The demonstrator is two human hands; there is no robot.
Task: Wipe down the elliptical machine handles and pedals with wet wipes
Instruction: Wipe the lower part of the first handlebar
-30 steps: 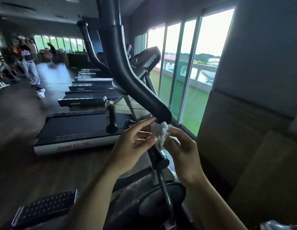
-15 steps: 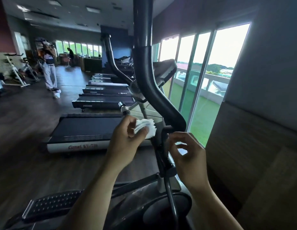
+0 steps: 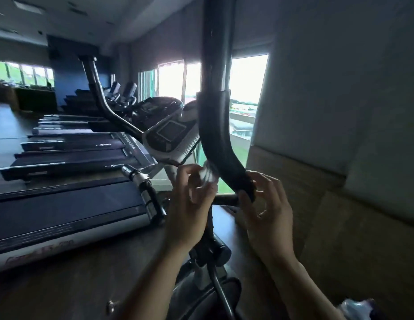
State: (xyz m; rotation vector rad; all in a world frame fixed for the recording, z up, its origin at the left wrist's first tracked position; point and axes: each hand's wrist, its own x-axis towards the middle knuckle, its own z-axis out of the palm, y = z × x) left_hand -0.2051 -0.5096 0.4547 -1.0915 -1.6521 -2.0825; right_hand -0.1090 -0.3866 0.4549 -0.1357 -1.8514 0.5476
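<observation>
wipe (image 3: 208, 179), white and blurred, is pinched in the left grip (image 3: 190, 211) between the thumb and the curled fingers, near the middle of the scene. it is found just left of the black padded handle (image 3: 221, 146) of the elliptical machine; whether the padding is touched by it cannot be told through the blur. the handle is seen as a bare dark tube coming down from the top edge, then sheathed in padding and bent down to the right. its lower end is enclosed by the right grip (image 3: 267, 211): the thumb is laid under it and the fingers (image 3: 261, 181) are curled round its far side.

a console (image 3: 169, 137) with a dark screen is set left of the handle and farther off. a second handle (image 3: 95, 88), curved the same way, is seen at the far left. a short bar (image 3: 144, 188) with a metal collar is placed just left of the left grip. treadmills (image 3: 67, 158) are lined up along the left, from near to far, on a dark floor (image 3: 62, 292). bright windows (image 3: 246, 82) are seen beyond the handle, and the right side is filled by a wall (image 3: 340, 100). a pale thing (image 3: 354, 308) at the near right corner is too blurred to be told.
</observation>
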